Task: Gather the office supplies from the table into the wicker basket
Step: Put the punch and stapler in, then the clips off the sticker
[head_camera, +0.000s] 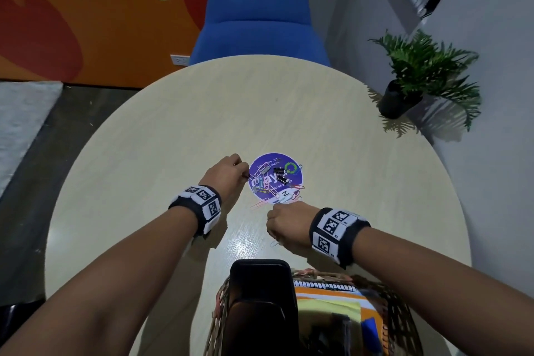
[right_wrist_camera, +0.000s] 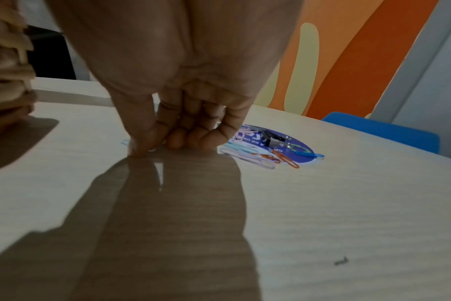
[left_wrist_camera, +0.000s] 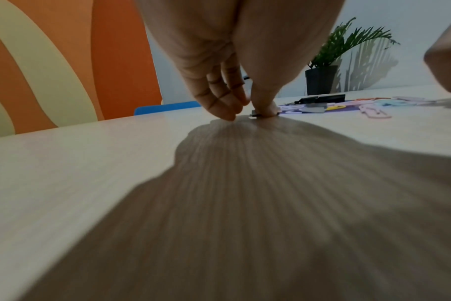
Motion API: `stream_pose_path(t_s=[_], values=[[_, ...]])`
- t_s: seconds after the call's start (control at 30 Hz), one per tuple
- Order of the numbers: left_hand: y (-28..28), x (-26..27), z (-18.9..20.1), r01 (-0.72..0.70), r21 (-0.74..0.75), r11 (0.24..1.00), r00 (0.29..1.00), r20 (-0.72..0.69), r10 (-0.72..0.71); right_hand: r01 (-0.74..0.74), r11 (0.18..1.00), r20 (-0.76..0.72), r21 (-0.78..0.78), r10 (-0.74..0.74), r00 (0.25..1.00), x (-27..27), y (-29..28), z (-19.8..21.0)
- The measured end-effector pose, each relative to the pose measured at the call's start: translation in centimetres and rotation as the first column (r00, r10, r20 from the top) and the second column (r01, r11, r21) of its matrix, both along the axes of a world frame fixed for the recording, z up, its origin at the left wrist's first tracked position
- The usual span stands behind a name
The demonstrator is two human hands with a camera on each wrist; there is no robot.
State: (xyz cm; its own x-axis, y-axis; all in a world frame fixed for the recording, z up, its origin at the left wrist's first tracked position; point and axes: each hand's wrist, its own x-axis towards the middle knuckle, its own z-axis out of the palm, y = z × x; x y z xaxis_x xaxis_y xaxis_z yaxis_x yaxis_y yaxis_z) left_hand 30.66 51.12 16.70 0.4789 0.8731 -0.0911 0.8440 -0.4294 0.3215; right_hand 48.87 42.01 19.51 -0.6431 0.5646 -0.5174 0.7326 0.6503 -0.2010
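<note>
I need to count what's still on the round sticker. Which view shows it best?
Head view: the purple sticker appears whole from above, clips spread out. Right wrist view shows it slanted, partly behind the right hand; left wrist view, only an edge-on sliver.

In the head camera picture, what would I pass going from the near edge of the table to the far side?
Wicker basket → right hand → purple round sticker strewn with paper clips, the left hand beside it → bare table → blue chair.

One wicker basket [head_camera: 398,312], one round purple sticker [head_camera: 276,177], two black binder clips [head_camera: 279,174], too many coloured paper clips [head_camera: 270,189] to count, one potted plant [head_camera: 416,78], one blue chair [head_camera: 257,20].
</note>
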Motion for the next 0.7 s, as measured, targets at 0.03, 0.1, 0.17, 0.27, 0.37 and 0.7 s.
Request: stream_pose_path(t_s=[0.03,0.1,0.17,0.27,0.37,0.7], values=[[0.1,0.1,0.1,0.008,0.000,1.000,1.000,-0.007,-0.008,0.012,1.000,0.017,-0.007,-0.012,1.000,0.0,0.0,0.1],[0.0,0.3,0.3,0.019,-0.002,1.000,1.000,-0.020,-0.019,0.043,0.999,0.044,-0.019,-0.042,0.998,0.0,0.1,0.3],[-0.3,0.3,0.4,0.011,-0.019,1.000,0.999,-0.032,-0.012,0.093,0.995,0.068,-0.032,-0.091,0.994,0.2,0.0,0.4],[-1.0,0.0,0.3,-0.006,-0.082,0.997,0.997,-0.077,0.000,0.184,0.982,0.060,-0.033,-0.182,0.982,0.6,-0.3,0.9],[-2.2,-0.7,0.5,-0.003,-0.158,0.987,0.994,-0.109,-0.014,0.360,0.933,-0.040,-0.028,-0.361,0.932,1.9,-0.5,2.5],[-6.8,-4.2,4.8,-0.010,-0.138,0.990,0.999,0.035,0.015,0.598,0.790,-0.346,-0.134,-0.603,0.719,8.8,-7.7,10.3]])
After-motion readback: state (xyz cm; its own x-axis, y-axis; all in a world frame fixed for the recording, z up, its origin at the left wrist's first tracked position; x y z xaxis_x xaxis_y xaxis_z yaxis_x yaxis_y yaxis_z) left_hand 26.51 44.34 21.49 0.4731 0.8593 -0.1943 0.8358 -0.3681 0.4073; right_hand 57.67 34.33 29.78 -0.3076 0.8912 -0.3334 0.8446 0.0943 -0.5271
